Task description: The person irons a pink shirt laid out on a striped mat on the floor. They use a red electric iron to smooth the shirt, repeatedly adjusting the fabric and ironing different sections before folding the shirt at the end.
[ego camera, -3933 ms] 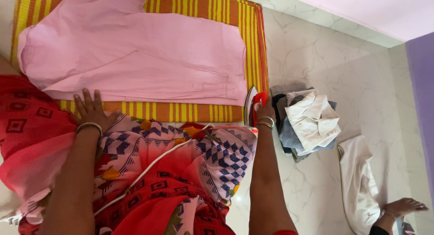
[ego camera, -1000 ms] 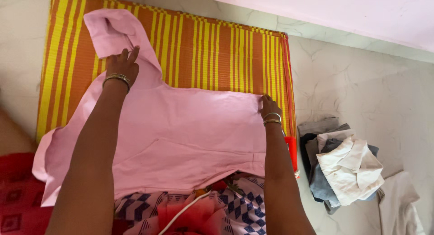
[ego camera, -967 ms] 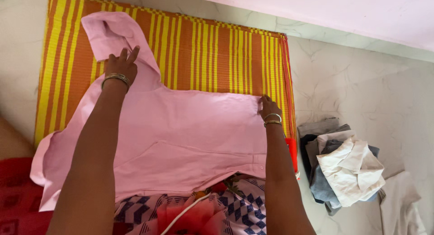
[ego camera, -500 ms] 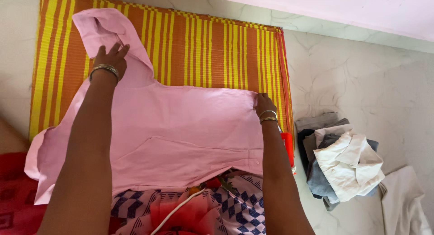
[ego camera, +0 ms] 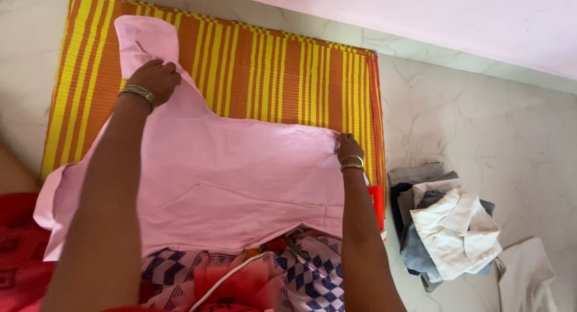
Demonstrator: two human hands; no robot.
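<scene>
A pink shirt (ego camera: 240, 174) lies spread on an orange and yellow striped mat (ego camera: 276, 78). My left hand (ego camera: 154, 79) presses on the shirt's sleeve near its far end, fingers curled on the cloth. My right hand (ego camera: 348, 147) grips the shirt's far right corner at the hem. A red iron (ego camera: 377, 201) stands at the mat's right edge, partly hidden behind my right forearm. Its white cord (ego camera: 231, 276) runs across my patterned red and blue garment in the foreground.
A heap of folded and crumpled clothes (ego camera: 445, 225), white, grey and dark, sits on the marble floor (ego camera: 481, 120) right of the mat. Another white garment (ego camera: 529, 282) lies at the bottom right. A pink wall (ego camera: 421, 12) runs along the far side.
My left hand slid up the sleeve and its fingers curled onto the cloth. My right hand closed on the hem corner. Earlier, that hand was at the iron.
</scene>
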